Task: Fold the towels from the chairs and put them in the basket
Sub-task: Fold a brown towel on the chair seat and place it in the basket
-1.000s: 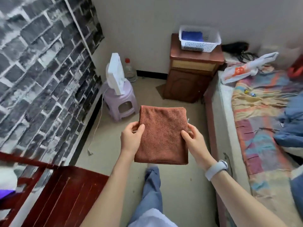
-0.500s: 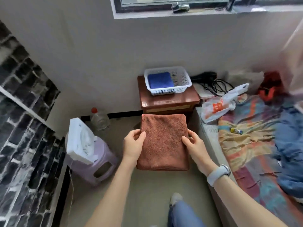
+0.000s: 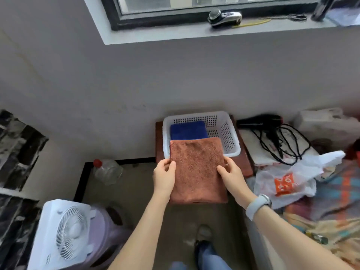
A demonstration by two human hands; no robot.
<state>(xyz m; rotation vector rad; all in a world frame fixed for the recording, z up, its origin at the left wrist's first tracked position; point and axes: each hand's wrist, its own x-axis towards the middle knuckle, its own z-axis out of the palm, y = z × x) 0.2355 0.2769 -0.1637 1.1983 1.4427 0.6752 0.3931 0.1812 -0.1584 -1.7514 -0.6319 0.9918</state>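
A folded brown towel (image 3: 196, 170) is held flat in the air between both hands. My left hand (image 3: 164, 177) grips its left edge and my right hand (image 3: 230, 176) grips its right edge. The towel's far edge overlaps the near rim of a white perforated basket (image 3: 226, 133), which stands on a brown wooden nightstand (image 3: 244, 164) against the wall. A folded blue towel (image 3: 188, 130) lies in the left half of the basket. The right half of the basket shows bare.
A white fan (image 3: 62, 233) sits on a purple stool (image 3: 109, 232) at the lower left, with a clear bottle (image 3: 107, 170) behind it. A black hair dryer (image 3: 261, 121) with cord, a plastic bag (image 3: 284, 182) and a patterned bed cover (image 3: 337, 193) fill the right side. A window sill (image 3: 194, 34) runs above.
I have moved closer to the nightstand and the view has tilted up. The brown towel, held by both hands as before, now reaches the basket's near rim. The chair has left the view.
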